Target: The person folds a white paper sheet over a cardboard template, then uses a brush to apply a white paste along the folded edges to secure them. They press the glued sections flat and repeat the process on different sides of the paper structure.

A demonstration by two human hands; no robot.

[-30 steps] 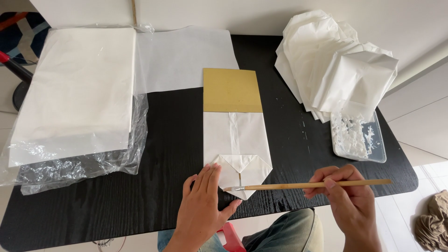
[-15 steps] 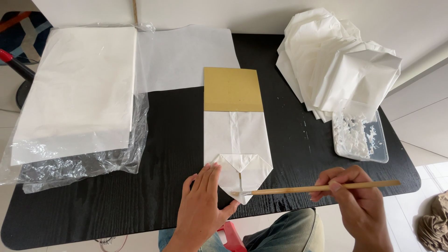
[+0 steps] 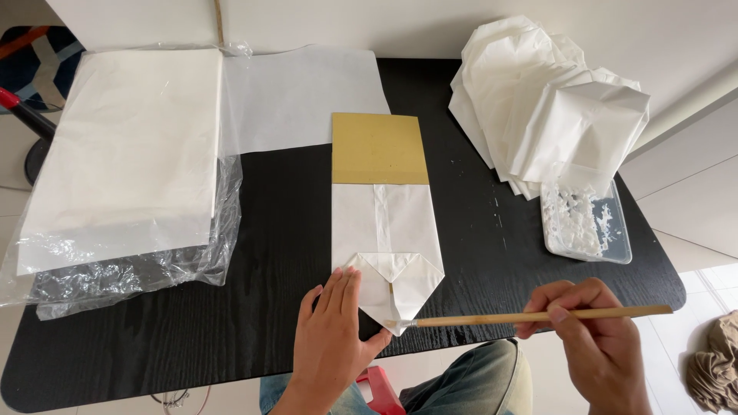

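The left hand (image 3: 336,338) lies flat and open, palm down, fingers spread over the lower left of the folded white paper bag (image 3: 388,246), with the thumb hooked near the pointed bottom flap. It looks placed there to pin the folds so the paper does not slide or spring open on the black counter (image 3: 269,307). The right hand (image 3: 592,338) is closed in a pencil-like pinch around a long bamboo stick (image 3: 530,316), held nearly level, its thin tip touching the point of the flap just beside the left thumb. Held so far back, the stick lets the hand stay clear of the paper while only the tip meets the fold, which would suit dabbing paste.

The bag lies lengthwise at the middle of the counter, bottom end toward the person, with a tan card sheet (image 3: 378,147) sticking out of its far end, seemingly as a stiffener or form inside it. To the right, within easy reach of the stick, sits a shallow clear tray (image 3: 588,224) with white paste-like smears. Behind it is a loose heap of finished white bags (image 3: 550,107). On the left, a stack of flat white sheets (image 3: 127,146) rests on crumpled clear plastic wrap (image 3: 131,269), one loose sheet (image 3: 304,100) lying beside it.
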